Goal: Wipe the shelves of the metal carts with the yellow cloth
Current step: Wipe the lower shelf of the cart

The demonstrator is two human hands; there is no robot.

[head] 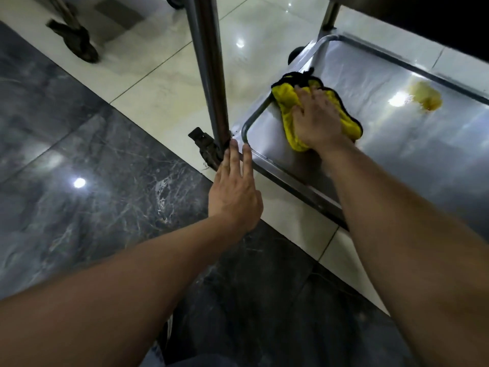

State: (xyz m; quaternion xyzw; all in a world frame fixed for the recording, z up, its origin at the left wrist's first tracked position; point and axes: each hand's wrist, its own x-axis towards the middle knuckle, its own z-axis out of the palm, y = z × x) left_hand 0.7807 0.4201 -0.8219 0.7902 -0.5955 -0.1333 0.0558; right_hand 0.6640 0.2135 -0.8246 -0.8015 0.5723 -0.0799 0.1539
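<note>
The yellow cloth (287, 107), edged in black, lies bunched on the bottom shelf (267, 133) of a metal cart, near the shelf's left rim. My right hand (316, 117) presses flat on top of the cloth, fingers spread over it. My left hand (234, 189) is open, its fingertips resting against the shelf's near corner beside the cart's upright post (209, 70). A yellowish patch (427, 98), a reflection or a stain, shows on the shelf to the right.
A caster with a brake tab (203, 144) sits under the post. The floor is glossy, dark marble (79, 160) on the left and pale tiles (164, 83) beyond. A dark mop head (76, 39) rests at the upper left. An upper shelf's dark underside (436, 17) overhangs at top right.
</note>
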